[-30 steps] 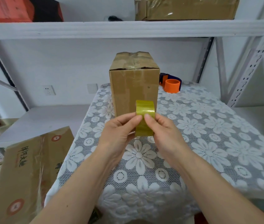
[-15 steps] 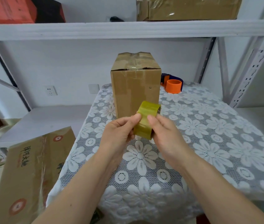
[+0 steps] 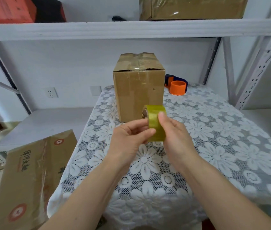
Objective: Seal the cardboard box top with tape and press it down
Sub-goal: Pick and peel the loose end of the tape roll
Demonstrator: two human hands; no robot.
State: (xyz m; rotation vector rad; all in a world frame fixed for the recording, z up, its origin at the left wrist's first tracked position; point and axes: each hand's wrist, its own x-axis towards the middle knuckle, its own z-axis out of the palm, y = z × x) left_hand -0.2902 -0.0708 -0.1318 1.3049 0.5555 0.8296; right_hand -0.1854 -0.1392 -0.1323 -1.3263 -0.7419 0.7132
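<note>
A tall brown cardboard box (image 3: 138, 90) stands upright on the lace-covered table (image 3: 214, 146), its top flaps closed with clear tape over the seam. In front of the box I hold a roll of yellowish clear tape (image 3: 155, 123) above the table. My left hand (image 3: 128, 138) pinches the roll's near side with thumb and fingers. My right hand (image 3: 176, 135) grips the roll from the right, thumb lying on its outer face. Both hands are a short way from the box and do not touch it.
An orange and dark blue tape dispenser (image 3: 177, 86) sits behind the box to the right. A large printed carton (image 3: 27, 178) leans at the table's left. White metal shelving (image 3: 131, 29) surrounds the table, with boxes on the shelf above.
The tape roll has turned between my fingers, so its cardboard core now shows on the left. Both hands stayed in front of the box.
</note>
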